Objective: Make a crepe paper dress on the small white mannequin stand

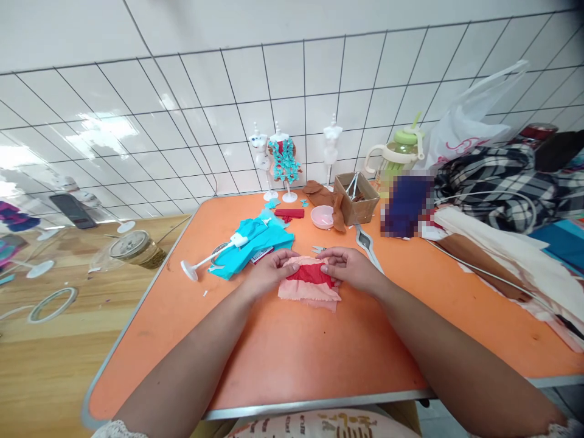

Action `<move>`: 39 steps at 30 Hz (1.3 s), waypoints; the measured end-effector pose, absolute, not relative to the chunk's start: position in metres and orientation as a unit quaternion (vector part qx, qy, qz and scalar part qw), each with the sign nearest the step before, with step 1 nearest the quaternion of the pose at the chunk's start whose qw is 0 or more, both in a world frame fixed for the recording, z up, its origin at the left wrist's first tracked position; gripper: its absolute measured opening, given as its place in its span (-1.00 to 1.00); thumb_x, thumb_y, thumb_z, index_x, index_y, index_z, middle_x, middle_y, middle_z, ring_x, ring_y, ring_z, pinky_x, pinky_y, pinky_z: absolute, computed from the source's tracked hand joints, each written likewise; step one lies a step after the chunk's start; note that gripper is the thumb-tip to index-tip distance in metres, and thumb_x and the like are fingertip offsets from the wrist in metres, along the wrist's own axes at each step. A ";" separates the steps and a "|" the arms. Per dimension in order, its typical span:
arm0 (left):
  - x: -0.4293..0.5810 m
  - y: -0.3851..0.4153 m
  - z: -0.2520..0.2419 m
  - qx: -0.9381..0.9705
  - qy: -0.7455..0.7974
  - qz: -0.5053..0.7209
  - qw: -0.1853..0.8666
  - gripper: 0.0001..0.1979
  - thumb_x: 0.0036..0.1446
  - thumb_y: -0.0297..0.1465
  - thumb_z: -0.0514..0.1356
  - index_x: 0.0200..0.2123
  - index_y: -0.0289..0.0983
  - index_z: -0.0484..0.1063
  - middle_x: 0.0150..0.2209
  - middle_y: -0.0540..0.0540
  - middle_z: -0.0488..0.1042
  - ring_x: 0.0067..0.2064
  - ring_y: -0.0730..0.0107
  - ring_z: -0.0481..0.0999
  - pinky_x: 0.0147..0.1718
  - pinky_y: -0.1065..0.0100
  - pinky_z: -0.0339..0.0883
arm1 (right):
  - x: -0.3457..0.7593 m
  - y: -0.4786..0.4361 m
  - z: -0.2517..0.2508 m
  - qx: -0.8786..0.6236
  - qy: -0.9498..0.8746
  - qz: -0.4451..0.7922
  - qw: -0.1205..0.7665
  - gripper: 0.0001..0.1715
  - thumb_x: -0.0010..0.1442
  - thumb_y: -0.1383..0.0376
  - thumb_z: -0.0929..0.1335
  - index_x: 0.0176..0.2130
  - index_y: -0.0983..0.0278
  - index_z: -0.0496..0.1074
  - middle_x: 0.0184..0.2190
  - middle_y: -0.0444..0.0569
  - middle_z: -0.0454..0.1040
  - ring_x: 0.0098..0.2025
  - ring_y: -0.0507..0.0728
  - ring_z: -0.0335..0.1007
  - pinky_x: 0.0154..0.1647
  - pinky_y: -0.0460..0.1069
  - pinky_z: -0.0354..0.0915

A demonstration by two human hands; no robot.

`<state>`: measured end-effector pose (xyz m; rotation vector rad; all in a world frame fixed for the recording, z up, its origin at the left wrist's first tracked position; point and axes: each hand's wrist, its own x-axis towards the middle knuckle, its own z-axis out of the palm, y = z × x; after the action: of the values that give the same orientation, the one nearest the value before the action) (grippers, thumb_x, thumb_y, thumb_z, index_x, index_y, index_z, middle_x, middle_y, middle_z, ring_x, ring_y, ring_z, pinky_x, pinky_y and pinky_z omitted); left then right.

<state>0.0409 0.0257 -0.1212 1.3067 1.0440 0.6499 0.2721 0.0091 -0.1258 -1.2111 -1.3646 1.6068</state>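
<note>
Between my hands, just above the orange table (274, 353), is a small piece of pink fabric (310, 292) with a red band (312, 274) across its upper part. My left hand (275, 271) pinches its left end, thumb on the red band. At the right end, my right hand (349, 267) pinches it the same way, fingers partly behind the cloth. Small metal snips (318, 249) lie just beyond the fabric. To the left, bright blue fabric (274, 240) lies under a white mini dress form (238, 240) that rests on its side.
Small dress forms (330, 146) stand along the tiled wall, one wearing a blue ruffled piece (285, 161). A pink bowl (322, 217), a cardboard box (358, 198) and a green-lidded bottle (404, 149) are at the back. Cloth pieces (493, 243) and a plaid garment (493, 176) lie at right.
</note>
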 end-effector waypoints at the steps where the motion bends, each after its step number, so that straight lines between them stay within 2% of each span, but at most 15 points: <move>1: 0.041 0.027 -0.123 0.573 0.465 0.284 0.612 -0.51 -0.05 -0.12 0.35 -0.11 -0.28 0.41 -0.31 -0.07 0.54 -0.32 0.33 0.52 -0.38 0.39 0.32 | 0.273 0.010 -0.126 -0.478 -0.530 0.613 0.338 -0.59 -0.04 0.17 0.50 -0.20 0.30 0.44 -0.54 -0.20 0.37 -0.58 -0.04 0.34 -0.54 -0.11 0.34; 3: 0.042 0.029 -0.128 0.577 0.488 0.293 0.586 -0.46 -0.07 -0.10 0.35 -0.08 -0.28 0.38 -0.36 -0.05 0.53 -0.37 0.34 0.51 -0.43 0.40 0.30 | 0.274 0.010 -0.127 -0.494 -0.517 0.619 0.325 -0.59 -0.06 0.19 0.52 -0.23 0.30 0.41 -0.56 -0.22 0.38 -0.58 -0.03 0.38 -0.51 -0.10 0.39; 7: 0.042 0.032 -0.138 0.590 0.512 0.299 0.548 -0.48 -0.05 -0.10 0.33 -0.09 -0.28 0.38 -0.45 0.00 0.49 -0.46 0.39 0.46 -0.51 0.44 0.21 | 0.282 0.011 -0.127 -0.497 -0.505 0.653 0.268 -0.54 -0.02 0.20 0.51 -0.13 0.26 0.40 -0.51 -0.16 0.47 -0.50 0.02 0.47 -0.52 -0.12 0.41; 10: 0.044 0.030 -0.140 0.618 0.521 0.288 0.514 -0.49 -0.02 -0.13 0.30 -0.03 -0.25 0.38 -0.48 0.03 0.44 -0.52 0.45 0.39 -0.57 0.47 0.13 | 0.285 0.014 -0.128 -0.513 -0.512 0.644 0.246 -0.64 0.05 0.22 0.47 -0.15 0.28 0.42 -0.52 -0.11 0.51 -0.50 0.03 0.47 -0.58 -0.14 0.38; 14: 0.049 0.027 -0.141 0.638 0.523 0.291 0.486 -0.54 0.05 -0.13 0.23 -0.04 -0.27 0.39 -0.47 0.01 0.44 -0.49 0.42 0.40 -0.56 0.44 0.16 | 0.283 0.017 -0.131 -0.542 -0.534 0.608 0.226 -0.80 0.08 0.28 0.44 -0.29 0.30 0.40 -0.62 -0.13 0.48 -0.61 0.01 0.41 -0.65 -0.15 0.33; 18: 0.052 0.026 -0.144 0.672 0.534 0.284 0.427 -0.62 0.10 -0.16 0.18 -0.09 -0.27 0.43 -0.47 0.00 0.44 -0.44 0.37 0.44 -0.51 0.41 0.22 | 0.281 0.019 -0.137 -0.570 -0.548 0.578 0.201 -0.90 0.13 0.30 0.37 -0.33 0.28 0.36 -0.66 -0.15 0.45 -0.63 0.01 0.38 -0.62 -0.13 0.33; 22: 0.052 0.027 -0.151 0.717 0.534 0.268 0.358 -0.70 0.15 -0.23 0.15 -0.10 -0.24 0.44 -0.43 -0.01 0.48 -0.39 0.34 0.48 -0.43 0.38 0.29 | 0.284 0.023 -0.146 -0.590 -0.617 0.480 0.203 -0.89 0.10 0.27 0.37 -0.35 0.28 0.43 -0.67 -0.19 0.38 -0.68 -0.03 0.25 -0.67 -0.14 0.16; 28: 0.052 0.029 -0.162 0.780 0.517 0.238 0.260 -0.77 0.18 -0.31 0.11 -0.13 -0.20 0.45 -0.32 -0.05 0.53 -0.29 0.30 0.51 -0.33 0.33 0.34 | 0.286 0.029 -0.158 -0.601 -0.656 0.396 0.227 -0.90 -0.03 0.33 0.41 -0.38 0.24 0.51 -0.55 -0.16 0.45 -0.47 0.03 0.33 -0.46 -0.10 0.16; 31: 0.052 0.026 -0.156 0.799 0.504 0.261 0.201 -0.78 0.16 -0.28 0.15 -0.16 -0.23 0.46 -0.24 -0.10 0.51 -0.20 0.26 0.48 -0.22 0.28 0.34 | 0.285 0.029 -0.158 -0.586 -0.667 0.401 0.227 -0.88 0.00 0.30 0.39 -0.37 0.24 0.52 -0.52 -0.15 0.47 -0.45 0.04 0.35 -0.43 -0.09 0.18; 35: 0.053 0.021 -0.142 0.822 0.475 0.299 0.094 -0.67 0.21 -0.23 0.13 -0.01 -0.24 0.41 -0.07 -0.17 0.45 -0.01 0.18 0.39 -0.03 0.19 0.25 | 0.286 0.027 -0.153 -0.559 -0.674 0.428 0.222 -0.84 0.03 0.26 0.37 -0.34 0.27 0.51 -0.51 -0.15 0.48 -0.46 0.03 0.36 -0.44 -0.11 0.20; 39: 0.058 0.018 -0.140 0.869 0.434 0.213 0.103 -0.71 0.25 -0.22 0.08 -0.07 -0.17 0.47 -0.05 -0.13 0.47 0.01 0.18 0.39 0.00 0.14 0.17 | 0.287 0.025 -0.152 -0.558 -0.672 0.446 0.196 -0.87 -0.03 0.28 0.41 -0.40 0.28 0.48 -0.61 -0.19 0.43 -0.55 0.01 0.30 -0.50 -0.11 0.18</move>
<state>0.0579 0.0183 -0.1404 2.5661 1.2806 0.6273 0.2868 0.0248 -0.1517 -1.5639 -1.8815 1.2481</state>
